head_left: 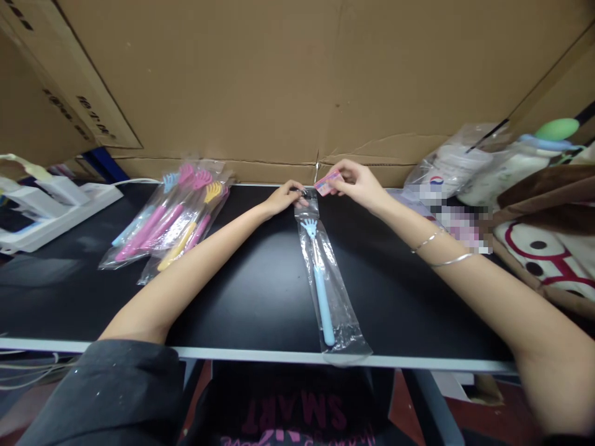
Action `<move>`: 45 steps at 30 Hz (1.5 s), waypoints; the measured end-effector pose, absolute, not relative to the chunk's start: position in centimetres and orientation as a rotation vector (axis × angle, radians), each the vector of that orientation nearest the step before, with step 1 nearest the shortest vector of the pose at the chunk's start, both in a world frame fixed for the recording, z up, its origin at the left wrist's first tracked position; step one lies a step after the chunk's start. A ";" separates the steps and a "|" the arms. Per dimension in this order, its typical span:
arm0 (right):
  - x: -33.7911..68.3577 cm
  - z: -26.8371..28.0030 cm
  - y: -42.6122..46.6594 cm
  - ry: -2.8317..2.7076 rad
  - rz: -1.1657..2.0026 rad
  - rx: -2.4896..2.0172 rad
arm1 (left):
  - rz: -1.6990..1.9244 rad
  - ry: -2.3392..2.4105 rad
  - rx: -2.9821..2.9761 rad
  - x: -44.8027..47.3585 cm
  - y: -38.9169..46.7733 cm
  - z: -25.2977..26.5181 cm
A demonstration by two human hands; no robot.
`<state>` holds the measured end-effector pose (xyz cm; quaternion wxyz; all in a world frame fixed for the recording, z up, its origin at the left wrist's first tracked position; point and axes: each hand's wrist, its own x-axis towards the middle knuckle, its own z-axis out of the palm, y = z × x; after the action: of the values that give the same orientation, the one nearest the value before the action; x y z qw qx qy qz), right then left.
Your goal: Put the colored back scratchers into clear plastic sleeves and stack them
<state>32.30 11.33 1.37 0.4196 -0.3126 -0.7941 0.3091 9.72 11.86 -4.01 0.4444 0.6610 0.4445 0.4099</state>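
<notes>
A light blue back scratcher lies inside a clear plastic bag on the black table, its claw end pointing away from me. With closed fingers, my left hand grips the bag's top end. My right hand pinches a small pink printed card just to the right of that end, above the table's back edge. From here the card seems apart from the bag.
Several bagged back scratchers in blue, pink and yellow lie left. A white power strip sits beyond them. On the right stand a bagged cup, a bottle and a cloth bag. Cardboard walls the back.
</notes>
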 end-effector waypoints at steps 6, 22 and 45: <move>30.6 -0.8 13.3 -2.046 0.622 -0.704 | 1.034 1.086 1.601 9.3 12.0 -4.0; 30.1 -3.1 13.9 -1.976 0.716 -0.725 | 1.075 1.027 1.604 9.0 12.3 -4.7; 29.7 -5.8 15.1 -1.875 0.850 -0.822 | 1.134 1.000 1.707 9.2 12.3 -5.1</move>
<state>29.67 15.14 -5.84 0.4460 -0.3320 -0.7570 0.3431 9.19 12.31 -5.08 0.4175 0.6802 0.3986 0.4518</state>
